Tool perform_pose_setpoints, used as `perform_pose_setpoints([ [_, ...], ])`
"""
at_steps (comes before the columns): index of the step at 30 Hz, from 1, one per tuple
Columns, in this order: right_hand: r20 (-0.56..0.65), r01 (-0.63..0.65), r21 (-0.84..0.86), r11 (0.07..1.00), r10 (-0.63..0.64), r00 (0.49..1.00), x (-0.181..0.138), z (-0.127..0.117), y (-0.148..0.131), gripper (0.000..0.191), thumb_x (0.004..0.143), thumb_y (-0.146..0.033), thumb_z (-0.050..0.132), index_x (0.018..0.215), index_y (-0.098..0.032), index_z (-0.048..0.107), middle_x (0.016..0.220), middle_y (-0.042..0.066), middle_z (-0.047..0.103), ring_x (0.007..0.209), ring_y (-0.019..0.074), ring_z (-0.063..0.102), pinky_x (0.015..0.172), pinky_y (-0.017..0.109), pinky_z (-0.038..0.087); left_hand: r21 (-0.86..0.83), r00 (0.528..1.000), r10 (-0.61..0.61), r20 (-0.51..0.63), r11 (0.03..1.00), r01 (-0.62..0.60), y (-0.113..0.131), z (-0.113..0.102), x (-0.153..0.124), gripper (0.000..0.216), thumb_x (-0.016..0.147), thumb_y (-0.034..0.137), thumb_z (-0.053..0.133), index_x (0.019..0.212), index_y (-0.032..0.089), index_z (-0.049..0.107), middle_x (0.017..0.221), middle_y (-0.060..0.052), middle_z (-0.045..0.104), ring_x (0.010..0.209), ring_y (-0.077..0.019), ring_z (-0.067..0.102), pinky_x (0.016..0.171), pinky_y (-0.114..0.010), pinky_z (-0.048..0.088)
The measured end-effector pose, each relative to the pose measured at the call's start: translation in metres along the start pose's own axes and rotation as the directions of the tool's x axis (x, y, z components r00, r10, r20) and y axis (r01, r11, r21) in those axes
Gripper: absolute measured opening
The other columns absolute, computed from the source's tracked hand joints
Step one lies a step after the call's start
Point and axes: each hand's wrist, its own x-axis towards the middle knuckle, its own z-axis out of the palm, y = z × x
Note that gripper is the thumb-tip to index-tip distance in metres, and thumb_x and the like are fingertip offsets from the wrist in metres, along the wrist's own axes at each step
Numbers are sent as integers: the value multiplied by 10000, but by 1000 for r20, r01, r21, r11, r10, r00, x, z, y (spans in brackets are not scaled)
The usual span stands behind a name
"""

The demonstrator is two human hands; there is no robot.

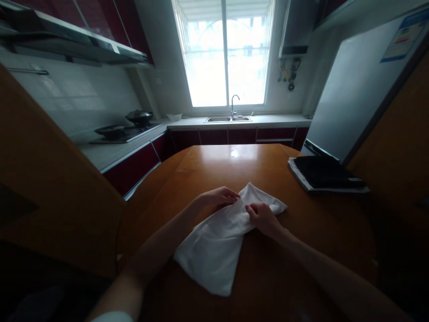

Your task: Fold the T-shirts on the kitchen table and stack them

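A white cloth (214,246) lies slantwise across the wooden table, wide at its near end and gathered where my hands meet it. Its far end fans out to a pointed corner on the right. My left hand (221,195) comes in from the left, its fingertips closed on the cloth's upper edge. On the other side, my right hand (263,217) is curled with thumb and fingers pinching the gathered part. A small gap separates the two hands. What kind of cloth article this is, I cannot tell.
On the round-ended wooden table (161,197), a stack of folded dark cloth (325,172) sits at the right. Beyond are a sink (219,119) with a tap, a stove with a lidded pan (139,117), and a fridge (348,85) on the right.
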Motion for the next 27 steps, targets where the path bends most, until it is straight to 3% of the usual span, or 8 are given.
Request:
perform_pose_setpoints([
  [3, 93, -117, 134, 984, 105, 990, 7, -2, 11, 528, 947, -528, 491, 540, -206, 585, 503, 38, 604, 459, 156, 531, 469, 266, 350, -181, 996, 37, 87, 983, -20, 15, 18, -2, 599, 739, 353, 840, 1296, 185, 698, 1091, -113, 758, 923, -231, 706, 780, -300, 535],
  [6, 186, -227, 355, 907, 169, 968, 10, -2, 17, 575, 864, -692, 555, 594, -191, 639, 519, 42, 635, 384, 147, 527, 402, 261, 371, -383, 992, 121, -29, 916, -123, 24, 45, 1, 662, 728, 343, 862, 1346, 226, 657, 1242, -143, 696, 987, -250, 705, 823, -321, 547],
  [11, -5, -180, 577, 797, 224, 975, 19, -12, 21, 540, 646, -685, 786, 716, -155, 713, 618, 40, 686, 507, 174, 606, 469, 276, 457, -491, 949, 226, -219, 815, -308, 32, 68, 7, 714, 727, 366, 872, 1378, 294, 587, 1419, -148, 563, 1121, -299, 682, 852, -335, 558],
  [14, -50, -130, 679, 722, 223, 974, 23, -19, 19, 539, 627, -663, 812, 807, -159, 750, 729, 52, 730, 646, 209, 672, 605, 319, 545, -334, 880, 231, -415, 861, -383, 32, 67, 11, 667, 726, 434, 864, 1314, 236, 618, 1318, -151, 619, 1098, -292, 683, 852, -349, 559],
  [16, -73, -74, 732, 678, 186, 980, 23, -22, 16, 505, 627, -636, 826, 806, -169, 757, 778, 53, 743, 721, 220, 695, 726, 353, 577, -171, 816, 179, -550, 932, -320, 29, 64, 13, 630, 682, 463, 884, 1211, 194, 674, 1212, -133, 667, 998, -248, 692, 800, -316, 556],
  [19, -31, -46, 763, 645, 107, 994, 22, -23, 12, 439, 640, -589, 836, 773, -178, 759, 791, 48, 749, 758, 223, 706, 823, 374, 576, -106, 877, 99, -470, 980, -168, 26, 64, 12, 575, 695, 515, 860, 1108, 135, 733, 1028, -118, 725, 841, -200, 678, 693, -267, 524],
  [22, 35, -75, 747, 661, 74, 997, 20, -23, 10, 428, 651, -581, 821, 752, -171, 755, 780, 52, 748, 738, 227, 707, 796, 378, 580, -54, 935, 99, -340, 991, -125, 24, 66, 10, 562, 737, 524, 820, 1082, 83, 764, 847, -97, 737, 689, -161, 636, 602, -237, 468],
  [27, 39, -156, 666, 730, 175, 984, 25, -27, 20, 396, 665, -556, 783, 736, -171, 733, 718, 57, 738, 684, 228, 703, 632, 328, 565, 213, 878, 149, -454, 975, -56, 20, 51, 13, 330, 791, 422, 725, 793, 101, 802, 592, -6, 645, 553, -109, 505, 510, -212, 345],
])
